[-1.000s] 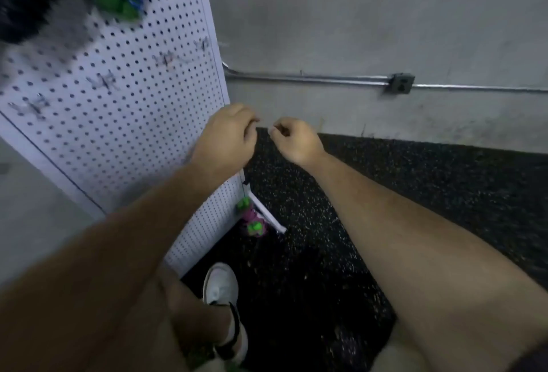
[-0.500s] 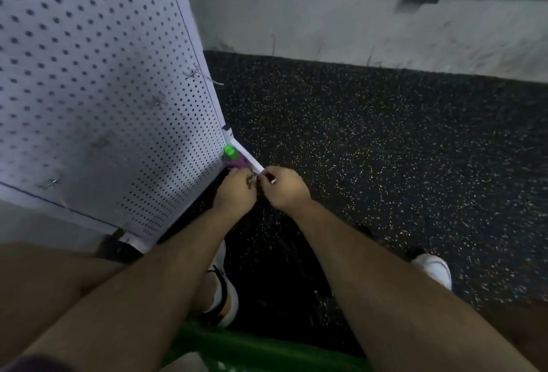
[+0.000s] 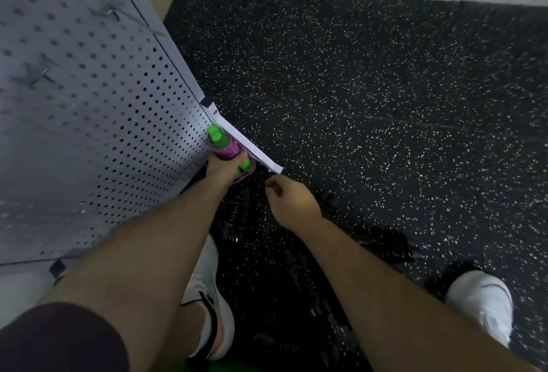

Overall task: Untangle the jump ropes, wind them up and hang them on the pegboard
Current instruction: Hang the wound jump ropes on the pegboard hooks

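Wound purple jump rope [image 3: 227,149], green handles [image 3: 218,136], at pegboard [image 3: 89,89] foot: left hand [image 3: 221,171] gripping it; right hand [image 3: 292,202] beside, fingers curled, hold unclear.

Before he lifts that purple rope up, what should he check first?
1. Left hand grips rope: ok.
2. Both green handles in the bundle: ok.
3. Rope fully wound: not ok, one loop sticks out.
4. Right hand free: cannot tell, fingers curled.
5. Bare hook on pegboard: ok.
6. Floor by shoes clear: not ok, black rope lies there.
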